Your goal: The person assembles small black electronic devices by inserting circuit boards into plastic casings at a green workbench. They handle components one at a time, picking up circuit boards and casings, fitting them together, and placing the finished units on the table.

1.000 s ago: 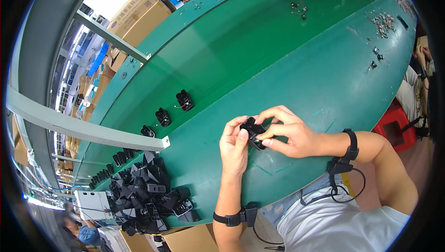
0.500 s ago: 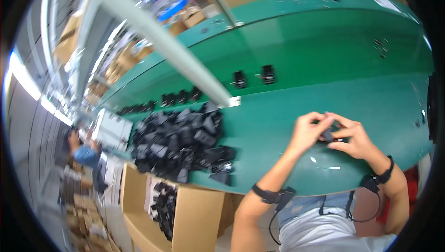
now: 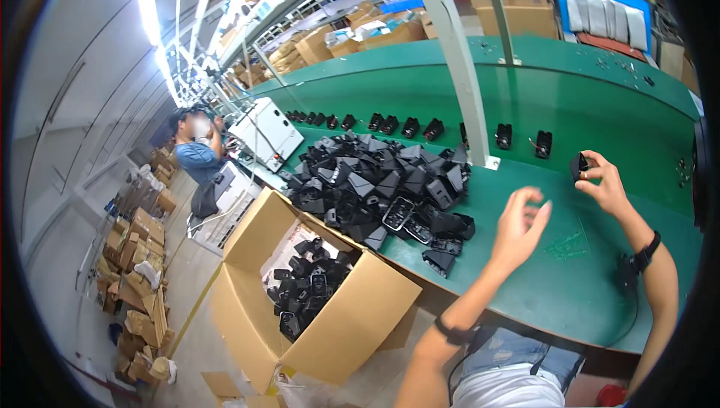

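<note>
The pile of casings (image 3: 375, 175) sits on the desk (image 3: 547, 295), left of the left hand (image 3: 519, 224). In front, beside the desk's near edge, a carton (image 3: 352, 310) holds more parts (image 3: 307, 280). Behind the pile runs a row of units (image 3: 433, 130). Beyond its left end stands a machine (image 3: 270, 134), a person (image 3: 199, 154) just left of that. Over the desk's right side, a piece (image 3: 577, 167) is in the right hand (image 3: 606, 187).

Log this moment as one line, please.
left hand: open, empty | right hand: pinching black part | green bench: heap of black housings | beside bench: open carton holding black pieces
</note>
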Motion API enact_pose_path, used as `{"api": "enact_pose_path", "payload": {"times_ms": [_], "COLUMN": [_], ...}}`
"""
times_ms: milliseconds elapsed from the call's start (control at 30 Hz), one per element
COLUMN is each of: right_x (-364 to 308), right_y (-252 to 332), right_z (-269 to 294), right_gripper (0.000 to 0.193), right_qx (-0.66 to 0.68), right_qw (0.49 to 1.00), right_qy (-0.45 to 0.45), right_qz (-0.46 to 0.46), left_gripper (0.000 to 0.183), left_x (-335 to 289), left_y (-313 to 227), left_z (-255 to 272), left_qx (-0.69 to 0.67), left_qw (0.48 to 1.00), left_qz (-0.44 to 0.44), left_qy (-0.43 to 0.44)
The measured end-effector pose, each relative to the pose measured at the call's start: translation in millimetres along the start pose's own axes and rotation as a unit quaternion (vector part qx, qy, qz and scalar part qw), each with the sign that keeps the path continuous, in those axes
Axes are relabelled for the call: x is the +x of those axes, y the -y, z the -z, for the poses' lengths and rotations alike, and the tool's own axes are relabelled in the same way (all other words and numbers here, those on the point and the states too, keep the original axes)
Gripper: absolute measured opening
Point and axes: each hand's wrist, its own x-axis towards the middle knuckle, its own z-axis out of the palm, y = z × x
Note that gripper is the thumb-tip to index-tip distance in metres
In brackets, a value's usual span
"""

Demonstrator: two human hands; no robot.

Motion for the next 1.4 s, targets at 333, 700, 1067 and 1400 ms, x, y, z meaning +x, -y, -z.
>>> {"api": "enact_pose_path", "payload": {"times_ms": [333, 700, 1067, 1400], "right_x": [84, -9, -197, -172], "right_y": [-103, -26, 13, 3], "right_z": [-12, 52, 78, 74], "right_gripper": [0.031, 0.044, 0.053, 0.018], "right_qx": [-0.297, -0.210, -0.313, -0.096], "right_qw": [0.954, 0.963, 0.943, 0.987], "right_qy": [0.026, 0.167, 0.113, -0.009], "right_qz": [0.021, 0.033, 0.004, -0.127], "left_gripper": [0.060, 0.054, 0.048, 0.077], "left_x": [-96, -101, -99, -18], "left_y": [16, 55, 22, -7], "left_z": [99, 98, 51, -60], "left_qx": [0.509, 0.416, 0.302, 0.295], "left_qw": [0.833, 0.882, 0.932, 0.924], "left_qz": [-0.063, -0.043, -0.090, -0.005], "left_qy": [-0.209, -0.219, -0.182, 0.241]}}
